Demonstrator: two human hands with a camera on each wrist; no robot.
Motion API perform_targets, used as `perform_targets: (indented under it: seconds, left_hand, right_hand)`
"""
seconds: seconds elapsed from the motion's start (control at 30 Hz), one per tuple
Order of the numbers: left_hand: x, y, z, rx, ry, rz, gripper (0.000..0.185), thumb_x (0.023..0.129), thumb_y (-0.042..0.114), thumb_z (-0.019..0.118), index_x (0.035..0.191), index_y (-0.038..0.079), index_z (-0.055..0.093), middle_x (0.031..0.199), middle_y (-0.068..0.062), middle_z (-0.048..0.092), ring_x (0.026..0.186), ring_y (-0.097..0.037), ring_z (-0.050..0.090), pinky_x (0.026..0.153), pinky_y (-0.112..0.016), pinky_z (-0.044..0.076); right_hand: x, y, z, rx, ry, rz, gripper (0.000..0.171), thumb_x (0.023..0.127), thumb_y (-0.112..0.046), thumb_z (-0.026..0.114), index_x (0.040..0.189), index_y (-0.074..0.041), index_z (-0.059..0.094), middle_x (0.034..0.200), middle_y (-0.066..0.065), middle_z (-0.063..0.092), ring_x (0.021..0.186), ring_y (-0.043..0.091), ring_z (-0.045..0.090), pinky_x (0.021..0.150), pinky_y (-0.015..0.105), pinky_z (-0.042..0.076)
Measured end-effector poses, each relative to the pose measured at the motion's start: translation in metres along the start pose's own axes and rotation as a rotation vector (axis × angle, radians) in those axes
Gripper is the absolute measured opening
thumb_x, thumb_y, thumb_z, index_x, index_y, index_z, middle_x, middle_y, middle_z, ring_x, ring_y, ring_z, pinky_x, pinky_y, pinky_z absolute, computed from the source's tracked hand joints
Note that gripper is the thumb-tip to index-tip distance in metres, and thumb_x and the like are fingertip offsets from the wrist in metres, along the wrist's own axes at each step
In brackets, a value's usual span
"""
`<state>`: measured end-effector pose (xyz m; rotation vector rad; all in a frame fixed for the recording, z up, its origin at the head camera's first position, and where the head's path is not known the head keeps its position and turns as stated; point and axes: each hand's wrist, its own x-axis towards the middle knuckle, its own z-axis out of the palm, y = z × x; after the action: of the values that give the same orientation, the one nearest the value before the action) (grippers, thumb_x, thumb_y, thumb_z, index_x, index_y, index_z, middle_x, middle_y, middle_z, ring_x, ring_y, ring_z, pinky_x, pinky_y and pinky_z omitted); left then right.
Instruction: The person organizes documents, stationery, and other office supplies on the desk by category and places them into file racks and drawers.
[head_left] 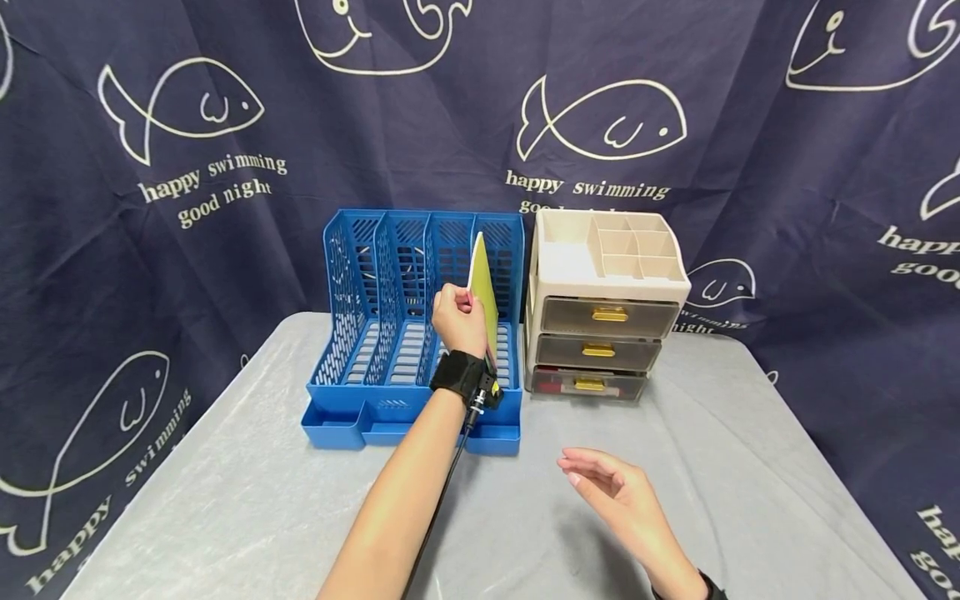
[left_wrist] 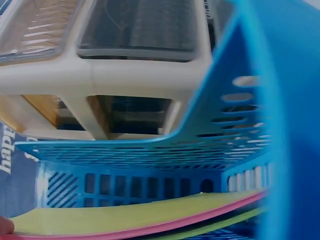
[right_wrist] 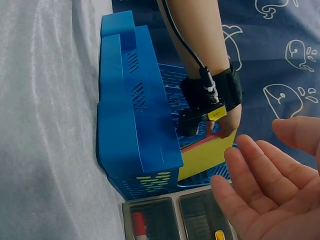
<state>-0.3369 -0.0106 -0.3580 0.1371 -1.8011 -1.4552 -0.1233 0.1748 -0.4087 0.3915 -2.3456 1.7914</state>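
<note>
My left hand (head_left: 460, 319) pinches a few thin notebooks (head_left: 486, 292) by their edge, above the right-hand slot of a blue file organizer (head_left: 405, 396). In the left wrist view, a yellow-green cover (left_wrist: 125, 212) lies over a pink layer (left_wrist: 150, 231) and a green one (left_wrist: 220, 225). They stand on edge inside the slot, and only a fingertip (left_wrist: 6, 226) of that hand shows there. My right hand (head_left: 626, 500) hovers over the table front, right of the organizer, fingers loosely bent and holding nothing; in the right wrist view its palm (right_wrist: 270, 195) shows.
A cream desktop drawer unit (head_left: 611, 283) stands right beside the organizer, with open compartments on top and dark clear drawers below. Red items show in its bottom drawer (head_left: 588, 383). A grey cloth (head_left: 720, 433) covers the table. Behind hangs a navy fish-print curtain (head_left: 420, 133).
</note>
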Motion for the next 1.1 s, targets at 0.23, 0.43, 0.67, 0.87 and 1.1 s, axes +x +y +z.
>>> perform_targets:
  seconds: [0.23, 0.43, 0.67, 0.87, 1.1]
  left_hand:
    - [-0.002, -0.006, 0.001, 0.012, 0.001, -0.047, 0.013, 0.078, -0.005, 0.068, 0.083, 0.000, 0.057, 0.084, -0.012, 0.058, 0.074, -0.023, 0.058, 0.065, -0.030, 0.049]
    - [-0.003, -0.011, 0.003, 0.007, 0.008, -0.065, 0.015, 0.077, -0.005, 0.070, 0.082, 0.000, 0.057, 0.083, -0.012, 0.060, 0.073, -0.024, 0.060, 0.066, -0.031, 0.050]
    - [-0.003, -0.014, 0.001, -0.001, 0.004, -0.068, 0.017, 0.077, -0.004, 0.070, 0.084, -0.001, 0.056, 0.085, -0.013, 0.060, 0.076, -0.025, 0.060, 0.069, -0.033, 0.051]
    - [-0.003, -0.018, -0.003, 0.009, -0.049, -0.041, 0.019, 0.076, 0.000, 0.073, 0.086, 0.001, 0.056, 0.087, -0.012, 0.061, 0.081, -0.025, 0.062, 0.076, -0.036, 0.048]
    - [-0.002, -0.015, -0.021, 0.024, -0.144, 0.010, 0.016, 0.082, 0.009, 0.071, 0.093, 0.001, 0.063, 0.093, -0.013, 0.066, 0.081, -0.026, 0.065, 0.076, -0.037, 0.051]
  right_hand:
    - [0.000, 0.003, -0.001, -0.004, 0.005, -0.030, 0.020, 0.088, -0.002, 0.061, 0.108, 0.002, 0.065, 0.098, 0.016, 0.070, 0.091, 0.007, 0.067, 0.078, 0.018, 0.051]
    - [0.000, 0.003, -0.001, 0.005, 0.004, -0.028, 0.019, 0.088, -0.002, 0.061, 0.107, 0.004, 0.065, 0.097, 0.016, 0.070, 0.091, 0.007, 0.067, 0.078, 0.018, 0.051]
    - [0.000, 0.004, 0.000, 0.010, 0.002, -0.030, 0.018, 0.088, 0.000, 0.061, 0.105, 0.005, 0.065, 0.095, 0.016, 0.070, 0.090, 0.008, 0.067, 0.077, 0.018, 0.051]
    - [0.000, 0.005, 0.000, 0.006, -0.003, -0.020, 0.018, 0.088, -0.002, 0.061, 0.105, 0.004, 0.065, 0.096, 0.019, 0.070, 0.090, 0.007, 0.067, 0.078, 0.018, 0.051]
    - [0.000, 0.004, -0.003, -0.010, 0.009, -0.014, 0.020, 0.088, -0.002, 0.061, 0.107, 0.003, 0.066, 0.097, 0.015, 0.070, 0.091, 0.006, 0.066, 0.079, 0.017, 0.050]
